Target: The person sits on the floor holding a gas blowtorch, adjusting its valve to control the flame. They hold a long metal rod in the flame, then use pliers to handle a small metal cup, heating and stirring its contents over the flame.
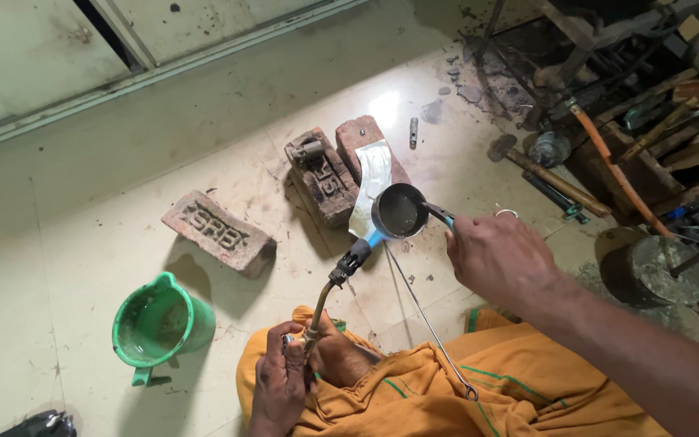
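My right hand (499, 257) grips the blue handle of a small dark ladle (399, 211) and holds it over the bricks. My left hand (285, 376) holds a gas torch (348, 265) near my lap; its blue flame points up at the underside of the ladle. A curved strip of shiny sheet metal (371, 184) lies on two red bricks (341, 166) just behind the ladle. A thin metal rod (430, 328) rests across my orange cloth-covered lap (446, 388).
A third brick (218, 231) lies to the left, and a green plastic mug of water (159, 324) stands nearer me. Hammers, an orange hose (616, 166), wood blocks and a round metal block (653, 271) crowd the right side. A wall base runs along the top left.
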Motion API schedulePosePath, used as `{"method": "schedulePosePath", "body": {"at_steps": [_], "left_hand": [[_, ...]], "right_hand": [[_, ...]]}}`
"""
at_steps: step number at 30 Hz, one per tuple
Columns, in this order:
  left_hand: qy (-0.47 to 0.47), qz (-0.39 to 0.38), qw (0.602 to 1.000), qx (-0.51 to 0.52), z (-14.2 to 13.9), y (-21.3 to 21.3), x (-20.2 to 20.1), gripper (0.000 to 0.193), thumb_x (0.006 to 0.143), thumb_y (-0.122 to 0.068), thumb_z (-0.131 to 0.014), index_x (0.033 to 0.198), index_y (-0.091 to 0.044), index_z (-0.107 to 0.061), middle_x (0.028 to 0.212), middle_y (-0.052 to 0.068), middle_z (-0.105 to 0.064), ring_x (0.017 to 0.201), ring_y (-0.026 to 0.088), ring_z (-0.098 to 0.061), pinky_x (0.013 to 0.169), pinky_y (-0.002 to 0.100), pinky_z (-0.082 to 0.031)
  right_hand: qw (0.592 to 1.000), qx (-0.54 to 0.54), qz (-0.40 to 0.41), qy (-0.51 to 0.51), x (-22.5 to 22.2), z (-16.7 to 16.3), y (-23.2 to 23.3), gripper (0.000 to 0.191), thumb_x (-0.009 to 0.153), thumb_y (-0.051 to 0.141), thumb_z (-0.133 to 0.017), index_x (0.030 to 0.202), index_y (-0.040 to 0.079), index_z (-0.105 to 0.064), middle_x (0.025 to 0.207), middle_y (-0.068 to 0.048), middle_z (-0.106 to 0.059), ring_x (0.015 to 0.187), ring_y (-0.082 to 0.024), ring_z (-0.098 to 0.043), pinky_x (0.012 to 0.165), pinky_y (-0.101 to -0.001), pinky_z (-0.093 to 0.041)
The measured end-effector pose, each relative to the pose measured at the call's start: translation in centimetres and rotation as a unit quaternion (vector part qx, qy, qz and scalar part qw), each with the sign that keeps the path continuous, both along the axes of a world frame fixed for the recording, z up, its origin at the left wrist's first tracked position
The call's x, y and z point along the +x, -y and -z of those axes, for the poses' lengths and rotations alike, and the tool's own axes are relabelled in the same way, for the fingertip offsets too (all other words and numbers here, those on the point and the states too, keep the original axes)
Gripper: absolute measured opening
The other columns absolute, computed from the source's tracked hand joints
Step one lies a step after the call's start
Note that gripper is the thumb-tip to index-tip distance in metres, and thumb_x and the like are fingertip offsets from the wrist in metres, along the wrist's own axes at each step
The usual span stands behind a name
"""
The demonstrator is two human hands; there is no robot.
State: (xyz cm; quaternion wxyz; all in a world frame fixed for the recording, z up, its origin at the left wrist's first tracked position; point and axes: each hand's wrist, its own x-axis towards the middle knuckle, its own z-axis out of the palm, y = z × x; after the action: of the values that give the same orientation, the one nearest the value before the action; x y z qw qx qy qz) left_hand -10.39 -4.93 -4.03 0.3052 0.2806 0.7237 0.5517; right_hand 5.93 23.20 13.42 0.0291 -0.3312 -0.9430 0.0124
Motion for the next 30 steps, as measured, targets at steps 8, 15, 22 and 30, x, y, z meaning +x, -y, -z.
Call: {"method": "schedulePosePath", "body": {"at_steps": [8,15,22,30], "left_hand": [[0.030,0.009,0.999,0.010,0.8,0.2,-0.5,0.041,0.102,-0.043,-0.039,0.117,-0.008,-0.052,0.061,0.004,-0.066,0.042,0.010,-0.061,0.041,0.027,-0.048],[0.047,0.014,0.999,0.016,1.2,0.3,-0.5,0.044,0.101,-0.046,-0.040,0.120,-0.008,-0.052,0.063,0.004,-0.066,0.041,0.010,-0.060,0.040,0.026,-0.045],[0.036,0.018,0.999,0.011,1.3,0.4,-0.5,0.044,0.101,-0.045,-0.040,0.124,-0.009,-0.051,0.061,0.003,-0.065,0.041,0.010,-0.060,0.041,0.026,-0.046],[0.023,0.024,0.999,0.021,0.8,0.4,-0.3,0.042,0.102,-0.043,-0.040,0.123,-0.009,-0.051,0.059,0.003,-0.063,0.041,0.010,-0.060,0.041,0.026,-0.046]], "right_hand": [[0.995,0.063,-0.067,-0.049,1.0,1.2,-0.3,0.028,0.094,0.024,-0.060,0.075,0.004,-0.067,0.064,-0.018,-0.068,0.067,-0.042,-0.065,0.072,-0.0513,-0.057],[0.988,0.117,-0.088,-0.056,1.8,1.7,-0.5,0.028,0.091,0.024,-0.064,0.073,0.003,-0.066,0.063,-0.016,-0.067,0.068,-0.036,-0.065,0.063,-0.0483,-0.056],[0.982,0.147,-0.097,-0.071,2.1,2.2,-0.7,0.027,0.089,0.024,-0.068,0.070,0.005,-0.065,0.062,-0.013,-0.064,0.070,-0.034,-0.065,0.060,-0.0461,-0.055],[0.974,0.168,-0.120,-0.091,2.7,2.7,-1.2,0.025,0.087,0.023,-0.071,0.069,0.007,-0.065,0.063,-0.010,-0.062,0.072,-0.031,-0.062,0.060,-0.0466,-0.051]]}}
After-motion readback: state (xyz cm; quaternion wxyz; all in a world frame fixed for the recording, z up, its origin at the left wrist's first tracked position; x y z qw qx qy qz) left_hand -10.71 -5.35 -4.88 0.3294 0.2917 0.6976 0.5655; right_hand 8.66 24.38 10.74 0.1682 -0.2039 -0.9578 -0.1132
